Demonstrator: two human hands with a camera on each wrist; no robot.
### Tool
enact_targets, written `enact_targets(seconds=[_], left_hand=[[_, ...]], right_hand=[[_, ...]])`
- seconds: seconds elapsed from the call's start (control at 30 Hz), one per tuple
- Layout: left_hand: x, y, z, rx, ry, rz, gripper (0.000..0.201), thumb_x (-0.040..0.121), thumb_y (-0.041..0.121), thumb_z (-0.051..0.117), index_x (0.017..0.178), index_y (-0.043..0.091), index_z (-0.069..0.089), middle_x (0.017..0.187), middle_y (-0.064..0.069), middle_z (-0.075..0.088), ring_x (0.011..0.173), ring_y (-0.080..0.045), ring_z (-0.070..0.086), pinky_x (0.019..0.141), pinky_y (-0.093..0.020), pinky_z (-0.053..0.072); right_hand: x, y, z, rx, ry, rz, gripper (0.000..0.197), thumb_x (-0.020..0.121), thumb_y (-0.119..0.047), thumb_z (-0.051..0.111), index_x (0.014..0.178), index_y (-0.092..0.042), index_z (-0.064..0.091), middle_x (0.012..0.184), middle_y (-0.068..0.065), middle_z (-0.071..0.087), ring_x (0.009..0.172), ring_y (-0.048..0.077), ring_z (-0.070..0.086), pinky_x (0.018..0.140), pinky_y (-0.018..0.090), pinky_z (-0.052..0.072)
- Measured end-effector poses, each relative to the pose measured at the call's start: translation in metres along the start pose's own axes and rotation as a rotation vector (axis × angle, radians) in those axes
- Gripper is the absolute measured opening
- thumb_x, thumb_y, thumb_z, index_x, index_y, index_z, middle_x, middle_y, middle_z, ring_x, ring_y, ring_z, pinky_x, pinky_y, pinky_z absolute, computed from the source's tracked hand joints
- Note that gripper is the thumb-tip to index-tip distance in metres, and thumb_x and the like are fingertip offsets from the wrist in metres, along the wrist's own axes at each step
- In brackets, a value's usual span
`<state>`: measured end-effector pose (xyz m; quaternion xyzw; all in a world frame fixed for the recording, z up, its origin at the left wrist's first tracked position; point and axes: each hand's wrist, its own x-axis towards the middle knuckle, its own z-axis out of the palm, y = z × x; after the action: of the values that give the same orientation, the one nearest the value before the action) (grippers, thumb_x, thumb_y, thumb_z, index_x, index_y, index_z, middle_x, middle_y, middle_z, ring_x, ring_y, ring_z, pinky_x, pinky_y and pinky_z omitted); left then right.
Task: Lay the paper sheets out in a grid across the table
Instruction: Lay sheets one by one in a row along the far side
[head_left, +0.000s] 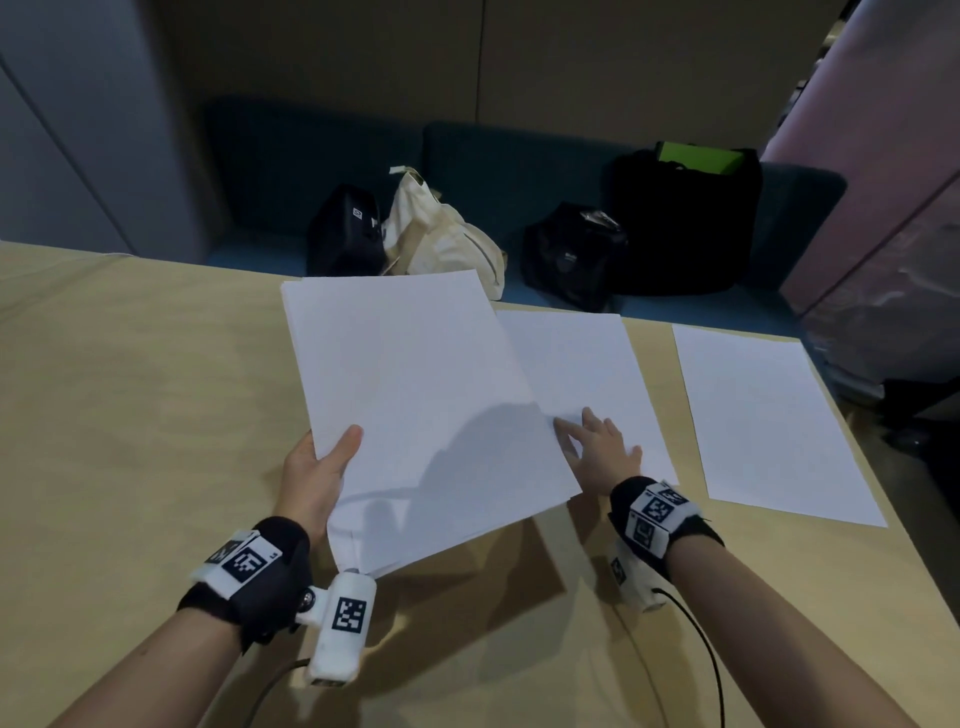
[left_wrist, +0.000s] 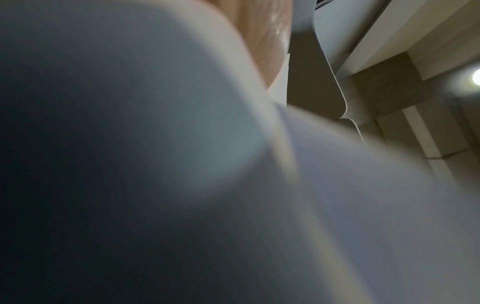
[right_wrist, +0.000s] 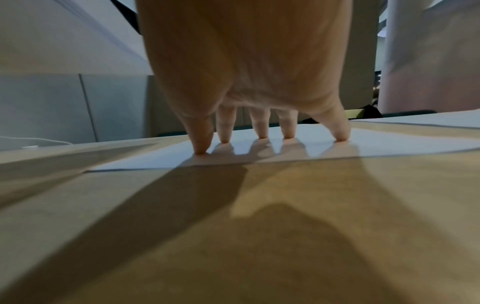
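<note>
Head view: left hand clamped on a stack of white paper sheets held above the pale wooden table; right hand on a flat white sheet, another white sheet far right. Left wrist: only blurred paper. Right wrist: fingertips spread apart, pressing the sheet's near edge.

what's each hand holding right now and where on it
The left hand grips the paper stack at its near left edge, thumb on top. The right hand holds nothing: spread fingertips press the laid sheet flat.
</note>
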<state>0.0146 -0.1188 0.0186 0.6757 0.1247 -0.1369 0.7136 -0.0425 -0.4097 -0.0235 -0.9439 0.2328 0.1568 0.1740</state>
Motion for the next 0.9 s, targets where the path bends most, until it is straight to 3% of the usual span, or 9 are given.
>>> enact_targets(seconds=[0.27, 0.9], left_hand=[[-0.005, -0.005, 0.000, -0.019, -0.015, -0.033, 0.034, 0.092, 0.011, 0.055, 0.124, 0.003, 0.054, 0.118, -0.012, 0.062, 0.107, -0.029, 0.059, 0.101, -0.042, 0.044], [-0.014, -0.012, 0.001, -0.024, -0.031, -0.044, 0.036, 0.091, 0.013, 0.056, 0.125, 0.002, 0.054, 0.125, -0.016, 0.062, 0.115, -0.034, 0.059, 0.102, -0.046, 0.043]], right_hand=[[0.003, 0.008, 0.002, 0.066, 0.049, 0.089, 0.044, 0.094, -0.037, 0.042, 0.137, -0.040, 0.035, 0.159, -0.005, 0.010, 0.147, 0.026, 0.007, 0.112, 0.063, 0.009], [0.007, 0.018, -0.004, 0.089, 0.041, 0.136, 0.050, 0.092, -0.038, 0.045, 0.141, -0.039, 0.032, 0.159, -0.005, 0.012, 0.147, 0.025, 0.008, 0.111, 0.064, 0.009]])
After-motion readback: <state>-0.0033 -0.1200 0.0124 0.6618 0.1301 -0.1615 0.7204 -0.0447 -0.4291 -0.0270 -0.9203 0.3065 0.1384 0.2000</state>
